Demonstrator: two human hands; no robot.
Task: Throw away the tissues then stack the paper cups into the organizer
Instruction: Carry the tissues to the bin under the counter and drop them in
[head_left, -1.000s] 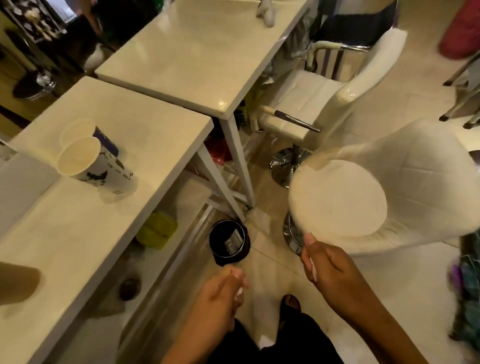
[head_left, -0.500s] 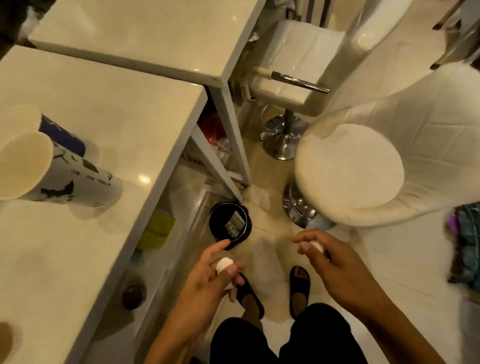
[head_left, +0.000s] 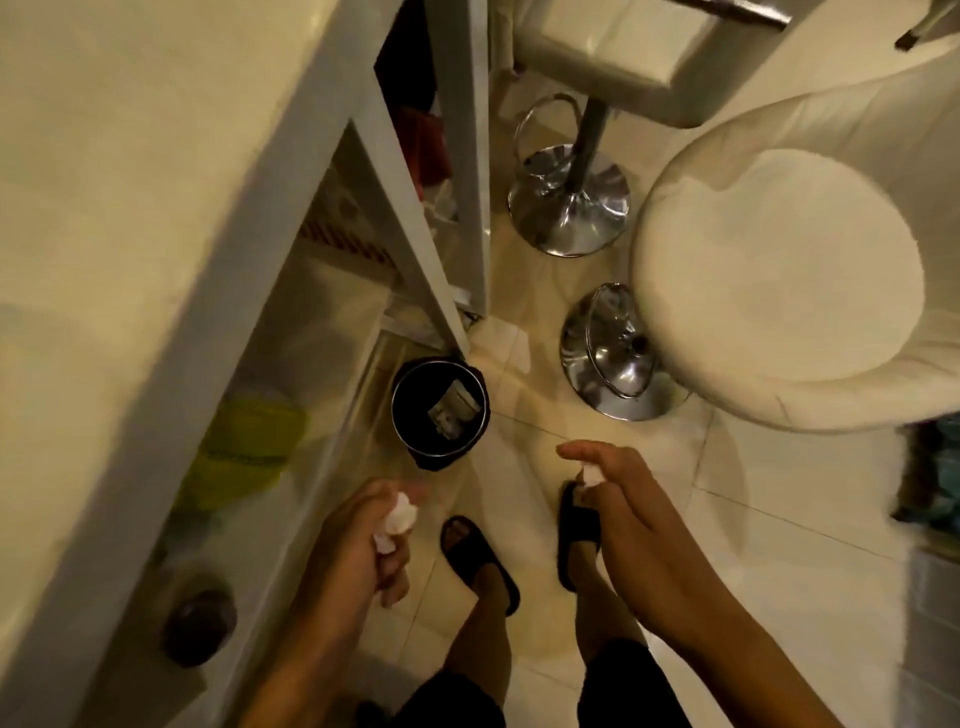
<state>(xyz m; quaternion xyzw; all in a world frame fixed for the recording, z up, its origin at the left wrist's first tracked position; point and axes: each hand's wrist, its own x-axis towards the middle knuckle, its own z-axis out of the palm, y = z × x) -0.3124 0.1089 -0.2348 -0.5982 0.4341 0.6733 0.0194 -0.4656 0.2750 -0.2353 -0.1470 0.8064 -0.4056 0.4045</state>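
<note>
My left hand (head_left: 358, 540) is closed around a crumpled white tissue (head_left: 397, 519), held low over the floor just below and left of a small black bin (head_left: 415, 452). My right hand (head_left: 618, 499) pinches a second small white tissue (head_left: 591, 474) to the right of the bin, at about the same height. The bin stands on the tiled floor by the table leg (head_left: 415, 249) and has a crumpled wrapper (head_left: 452, 410) inside. The paper cups and the organizer are out of view.
The white table top (head_left: 130, 208) fills the left side, with a lower shelf (head_left: 291, 364) holding a yellow item (head_left: 249, 447) and a dark round object (head_left: 200, 621). Two white bar stools (head_left: 779, 275) with chrome bases (head_left: 613, 364) stand on the right. My sandalled feet (head_left: 478, 556) are below the bin.
The view has tilted further down, so the cups on the table have left the frame. Both hands, still holding tissues, are now closer to the bin.
</note>
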